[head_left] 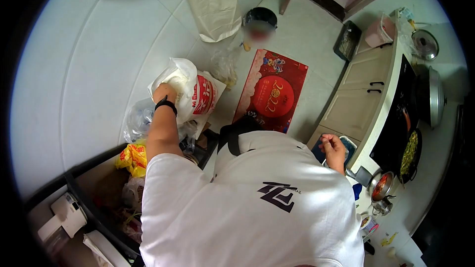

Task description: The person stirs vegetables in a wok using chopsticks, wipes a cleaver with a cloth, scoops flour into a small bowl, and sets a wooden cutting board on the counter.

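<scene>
My left hand [165,92], with a black band on its wrist, reaches into the mouth of a white plastic sack with red print [204,96]. White contents show inside the sack around the hand; the fingers are hidden from view. On the other side of my body, my right hand [334,151] is held near the counter's edge with its fingers curled in and nothing visible in them. Just behind it are a dark blue container [350,151] and the drawer front.
A red box [273,91] lies on the floor ahead, with a black bucket [260,19] beyond it. On the right-hand counter are a wok of chopped green food [409,155] and a metal bowl of red food [381,186]. A black-framed rack [74,180] stands at lower left.
</scene>
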A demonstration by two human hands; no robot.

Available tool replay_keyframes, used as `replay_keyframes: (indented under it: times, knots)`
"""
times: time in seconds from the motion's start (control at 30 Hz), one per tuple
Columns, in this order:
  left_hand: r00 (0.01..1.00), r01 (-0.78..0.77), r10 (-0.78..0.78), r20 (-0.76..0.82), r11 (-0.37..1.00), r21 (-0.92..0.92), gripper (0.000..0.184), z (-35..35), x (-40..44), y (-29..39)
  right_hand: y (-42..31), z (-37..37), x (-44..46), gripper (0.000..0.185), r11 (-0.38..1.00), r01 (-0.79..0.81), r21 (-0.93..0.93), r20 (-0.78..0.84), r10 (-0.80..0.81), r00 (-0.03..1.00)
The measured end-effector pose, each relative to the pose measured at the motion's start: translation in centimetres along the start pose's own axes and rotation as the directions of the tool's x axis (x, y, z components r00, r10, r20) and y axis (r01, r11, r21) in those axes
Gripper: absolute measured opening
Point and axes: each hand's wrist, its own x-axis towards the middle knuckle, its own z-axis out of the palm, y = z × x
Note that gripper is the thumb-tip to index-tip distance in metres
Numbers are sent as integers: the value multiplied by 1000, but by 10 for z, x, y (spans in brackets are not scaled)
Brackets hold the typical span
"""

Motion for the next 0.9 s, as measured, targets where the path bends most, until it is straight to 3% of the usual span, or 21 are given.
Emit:
replay_keyframes:
  times: [0.17,0.23,0.37,0.47,0.53,0.6,0.63,0.7,0.9]
  knots:
    - [997,-47,54,62,993,-104,30,-8,-10,11,7,0,3,13,1000,-9,14,55,8,998]
    - [995,52,-35,93,980,-190,31,-4,-10,20,7,4,7,12,1000,23,3,47,-23,999]
    - [989,106,-68,133,946,-307,35,-9,-23,20,4,9,15,13,999,4,54,87,-9,996]
    - [994,107,-100,38,948,-301,35,24,-10,-3,3,10,20,13,998,52,42,112,-56,992]
    - [993,117,-100,68,936,-332,35,11,-22,-5,-6,12,21,13,998,27,52,105,-32,994]
    - [947,305,-191,260,793,-528,30,4,-29,-8,-7,13,22,12,998,32,51,103,-37,994]
    - [947,304,-192,257,792,-530,30,5,-32,-10,-7,14,23,11,998,33,52,96,-38,995]
    - [922,379,-298,246,576,-724,27,6,-39,-16,-2,14,25,11,998,49,41,105,-53,993]
    - [938,312,-299,173,514,-799,28,6,-47,-23,6,21,32,11,997,73,35,126,-77,989]
